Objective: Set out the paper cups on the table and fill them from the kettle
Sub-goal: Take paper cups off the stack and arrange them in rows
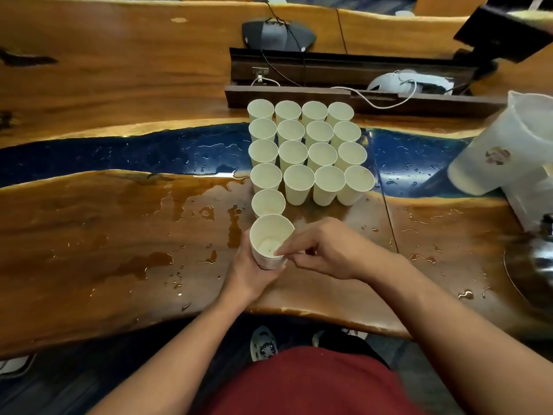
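Several white paper cups [308,151] stand upright in tight rows on the wood-and-blue-resin table [119,223], with one more cup [267,202] at the front of the left column. My left hand [250,269] grips a short stack of paper cups [270,241] from below, just in front of that column. My right hand [323,250] pinches the near rim of the top cup in the stack with thumb and forefinger. A shiny metal kettle [543,253] shows partly at the right edge.
A frosted plastic pitcher [505,145] stands at the right. Puddles and drops of water [185,205] lie on the table left of the cups. A dark cable trough [344,82] with wires, a conference phone [276,34] and a white device sit behind.
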{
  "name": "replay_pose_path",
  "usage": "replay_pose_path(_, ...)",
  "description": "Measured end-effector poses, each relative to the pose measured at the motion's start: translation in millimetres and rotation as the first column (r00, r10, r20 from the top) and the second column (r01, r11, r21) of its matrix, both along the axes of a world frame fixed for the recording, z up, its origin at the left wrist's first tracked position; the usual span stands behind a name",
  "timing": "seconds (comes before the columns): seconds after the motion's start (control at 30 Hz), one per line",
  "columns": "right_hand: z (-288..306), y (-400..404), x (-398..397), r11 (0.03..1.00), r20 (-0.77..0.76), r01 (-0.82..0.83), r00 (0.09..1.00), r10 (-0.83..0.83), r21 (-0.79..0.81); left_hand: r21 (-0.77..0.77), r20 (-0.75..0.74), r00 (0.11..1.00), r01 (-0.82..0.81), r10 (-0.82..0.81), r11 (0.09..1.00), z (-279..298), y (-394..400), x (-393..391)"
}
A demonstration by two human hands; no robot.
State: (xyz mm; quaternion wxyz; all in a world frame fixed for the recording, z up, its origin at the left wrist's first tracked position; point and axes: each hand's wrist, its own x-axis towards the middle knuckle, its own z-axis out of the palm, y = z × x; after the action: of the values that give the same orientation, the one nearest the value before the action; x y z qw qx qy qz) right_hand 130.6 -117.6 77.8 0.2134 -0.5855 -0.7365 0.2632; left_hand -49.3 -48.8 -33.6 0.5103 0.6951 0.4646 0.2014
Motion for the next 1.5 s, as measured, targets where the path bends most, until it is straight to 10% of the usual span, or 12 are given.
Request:
replay_pose_path(0.6,14,5,-1,0.993,0.068,0.048,0.996,-0.056,0.110,0.054,0.009,0.999,0.043,-0.043,0.998,4,-4,-2)
replay_pose_path(0.9,62,4,4,0.858,-0.316,0.391,0.904,-0.289,0.333,0.042,0.020,0.999,0.050,-0.051,0.998,9,-3,-3)
replay_pose_path(1.5,-88,-5,43,0.860,0.189,0.509,0.841,-0.508,0.044,0.047,0.004,0.999,0.037,-0.037,0.998,9,-4,-1)
